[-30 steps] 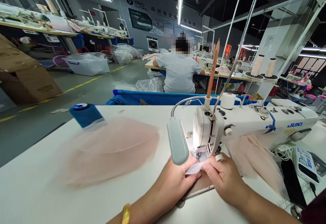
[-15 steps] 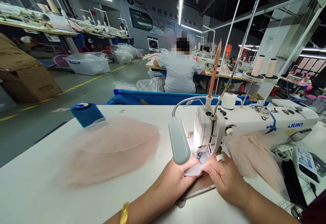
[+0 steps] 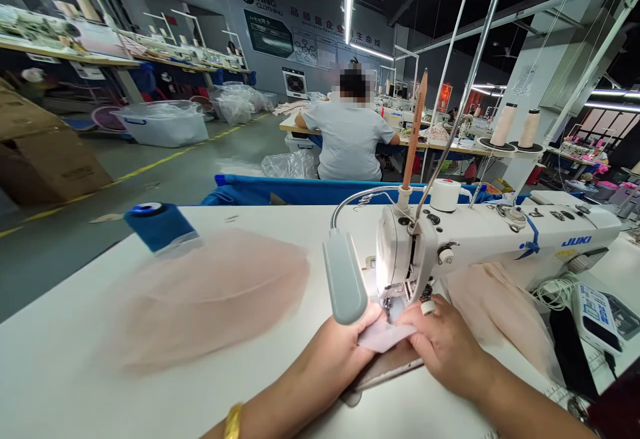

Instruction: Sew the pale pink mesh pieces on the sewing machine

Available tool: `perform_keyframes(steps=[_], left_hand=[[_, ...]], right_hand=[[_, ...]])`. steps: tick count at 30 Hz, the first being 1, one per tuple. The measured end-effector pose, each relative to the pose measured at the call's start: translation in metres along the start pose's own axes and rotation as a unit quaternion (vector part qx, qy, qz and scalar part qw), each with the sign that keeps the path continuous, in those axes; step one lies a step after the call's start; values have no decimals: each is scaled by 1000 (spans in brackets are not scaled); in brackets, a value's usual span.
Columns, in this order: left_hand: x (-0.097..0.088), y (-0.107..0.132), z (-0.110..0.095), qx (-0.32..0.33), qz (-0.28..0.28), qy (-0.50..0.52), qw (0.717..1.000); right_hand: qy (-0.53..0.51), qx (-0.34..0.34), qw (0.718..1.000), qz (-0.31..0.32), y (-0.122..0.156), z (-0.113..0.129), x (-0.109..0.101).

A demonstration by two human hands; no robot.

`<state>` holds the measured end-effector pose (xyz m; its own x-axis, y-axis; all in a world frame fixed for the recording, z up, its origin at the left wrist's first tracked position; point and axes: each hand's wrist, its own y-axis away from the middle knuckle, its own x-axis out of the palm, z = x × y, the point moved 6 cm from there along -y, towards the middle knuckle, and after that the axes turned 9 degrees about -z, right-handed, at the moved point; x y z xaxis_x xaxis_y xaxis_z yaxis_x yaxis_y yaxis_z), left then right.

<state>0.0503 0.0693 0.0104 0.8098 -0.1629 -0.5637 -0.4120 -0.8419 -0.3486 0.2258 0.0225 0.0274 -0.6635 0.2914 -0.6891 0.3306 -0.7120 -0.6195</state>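
Observation:
A small piece of sheer pale pink fabric [image 3: 384, 336] stretches between my two hands, right in front of the presser foot of a white sewing machine [image 3: 480, 232]. My left hand [image 3: 345, 340] pinches its left edge between thumb and fingers, below the grey lamp head [image 3: 345, 278]. On the other side my right hand [image 3: 443, 339], wearing a pale ring, grips the fabric's right edge close to the needle area. The metal needle plate [image 3: 390, 367] shows beneath the fabric. Whether the fabric lies under the foot is hard to make out.
Sheer peach fabric [image 3: 220, 299] lies on the white table to the left, beside a blue thread cone [image 3: 159, 226]. More peach fabric [image 3: 500, 312] sits behind my right hand, near a black phone-like slab [image 3: 573, 352] and a control box [image 3: 600, 316]. A co-worker [image 3: 350, 136] sits ahead.
My hands have moved slightly apart, and more of the pale fabric shows between them. The whole view has shifted a little; the sewing machine and the peach fabric keep their places.

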Motion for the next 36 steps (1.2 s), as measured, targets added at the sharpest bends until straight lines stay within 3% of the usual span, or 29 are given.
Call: perform_keyframes(steps=[8,12,15,17,20,23,28,36], left_hand=[[-4,-5,-5,-8,24,11,1000],[-9,-5,-8,-15,22,9,1000],[-11,-4,-13,34,20,-7,999],[-10,1,-18,114,15,-30,993],[-6,17,-27,239,-5,-61,969],[-4,34,-36,310,-41,-80,947],[-1,45,-43,311,8,-146,939],[7,39,-17,333,-81,-148,928]], right_hand=[[-26,72,996,-36,-5,-4,-5],[-43,58,996,-50,-7,-1,-5],[-45,30,997,-53,-8,2,-8],[-42,-10,999,-11,-7,6,-7],[-4,-78,990,115,0,17,-3],[45,-94,978,180,7,24,-5],[70,-83,971,215,8,30,-7],[105,-55,960,252,6,20,1]])
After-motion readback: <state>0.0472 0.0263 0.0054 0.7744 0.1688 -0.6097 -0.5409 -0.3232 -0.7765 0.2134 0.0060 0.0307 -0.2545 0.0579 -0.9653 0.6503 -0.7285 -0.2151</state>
